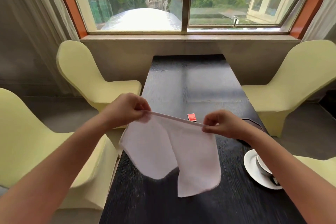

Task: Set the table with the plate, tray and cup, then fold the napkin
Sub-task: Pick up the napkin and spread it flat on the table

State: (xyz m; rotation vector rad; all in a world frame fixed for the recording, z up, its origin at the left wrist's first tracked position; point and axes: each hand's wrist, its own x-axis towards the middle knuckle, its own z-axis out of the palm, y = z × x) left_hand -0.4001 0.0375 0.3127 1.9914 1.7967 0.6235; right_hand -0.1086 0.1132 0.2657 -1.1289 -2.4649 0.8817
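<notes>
A: Left hand point(131, 109) and right hand point(218, 123) each pinch a top corner of the white cloth napkin point(169, 151), hanging over the dark wooden bench point(181, 87).

B: Risk?

A: Uneven corners, skewed fold. White cup point(261, 166) sits on round white saucer point(251, 171); contents hidden.

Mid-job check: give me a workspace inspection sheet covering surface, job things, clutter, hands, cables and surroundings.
Surface: dark wooden table, far half bare.
Job's things: white napkin held up above the table, lower edge hanging in two flaps; cup on white saucer at right, partly hidden by the arm; dark tray behind the right hand, mostly hidden.
Clutter: small red packet on the table.
Hands: left hand and right hand each pinch a top corner of the napkin.
Cables: nothing seen.
Surroundings: pale yellow covered chairs on both sides, window ahead.
</notes>
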